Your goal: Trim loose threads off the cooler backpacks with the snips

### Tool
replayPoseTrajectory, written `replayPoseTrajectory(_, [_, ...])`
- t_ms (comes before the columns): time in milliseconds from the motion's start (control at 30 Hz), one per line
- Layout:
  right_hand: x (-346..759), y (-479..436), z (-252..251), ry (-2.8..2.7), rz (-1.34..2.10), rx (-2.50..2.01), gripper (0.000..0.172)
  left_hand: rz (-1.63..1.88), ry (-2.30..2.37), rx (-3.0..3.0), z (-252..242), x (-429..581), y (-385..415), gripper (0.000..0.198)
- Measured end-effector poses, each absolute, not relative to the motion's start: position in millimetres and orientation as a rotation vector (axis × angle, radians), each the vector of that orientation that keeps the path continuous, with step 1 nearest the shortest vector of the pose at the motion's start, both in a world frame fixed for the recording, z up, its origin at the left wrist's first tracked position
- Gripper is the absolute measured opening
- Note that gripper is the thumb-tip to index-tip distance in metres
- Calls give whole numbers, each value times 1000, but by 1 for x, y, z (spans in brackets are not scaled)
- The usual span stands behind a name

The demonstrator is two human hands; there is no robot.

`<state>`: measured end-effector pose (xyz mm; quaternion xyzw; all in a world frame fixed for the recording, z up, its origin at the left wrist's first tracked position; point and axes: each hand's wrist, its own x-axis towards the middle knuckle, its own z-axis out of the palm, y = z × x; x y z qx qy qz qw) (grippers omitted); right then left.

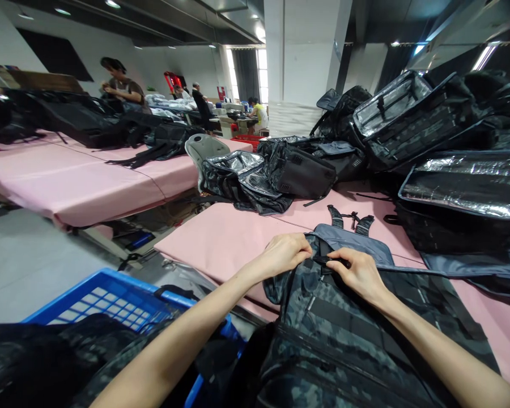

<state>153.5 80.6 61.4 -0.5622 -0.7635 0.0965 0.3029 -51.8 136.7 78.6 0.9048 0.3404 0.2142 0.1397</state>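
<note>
A dark camouflage backpack [335, 334] lies close in front of me on the pink table, its grey-lined flap [361, 243] spread out behind. My left hand [289, 250] pinches the backpack's top edge near the corner. Just right of it, my right hand [359, 273] is closed with thumb and fingertips on a slim black piece [322, 260]; whether it is a small tool or part of the bag I cannot tell. A pair of shoulder straps [351, 221] shows beyond the flap.
A blue plastic basket [97, 294] holding dark bags stands at lower left. Silver-lined bags [255, 175] sit on the table [221, 232], with a tall pile [433, 119] at right. Another pink table [89, 187] bears black bags. A person [125, 88] works there; others are farther back.
</note>
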Motion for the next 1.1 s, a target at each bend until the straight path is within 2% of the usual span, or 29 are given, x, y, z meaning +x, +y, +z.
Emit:
replayPoseTrajectory(367, [146, 80, 61, -2003, 310, -1450, 14, 711, 912, 2741, 76, -51, 132, 19])
replayPoseTrajectory(567, [148, 81, 64, -1922, 475, -1580, 17, 735, 1057, 2591, 72, -49, 131, 18])
replayPoseTrajectory(967, [145, 81, 64, -1956, 389, -1499, 17, 759, 1051, 2541, 72, -47, 129, 18])
replayPoseTrajectory(1100, [145, 82, 60, -1856, 512, -1554, 18, 758, 1105, 2408, 69, -46, 131, 18])
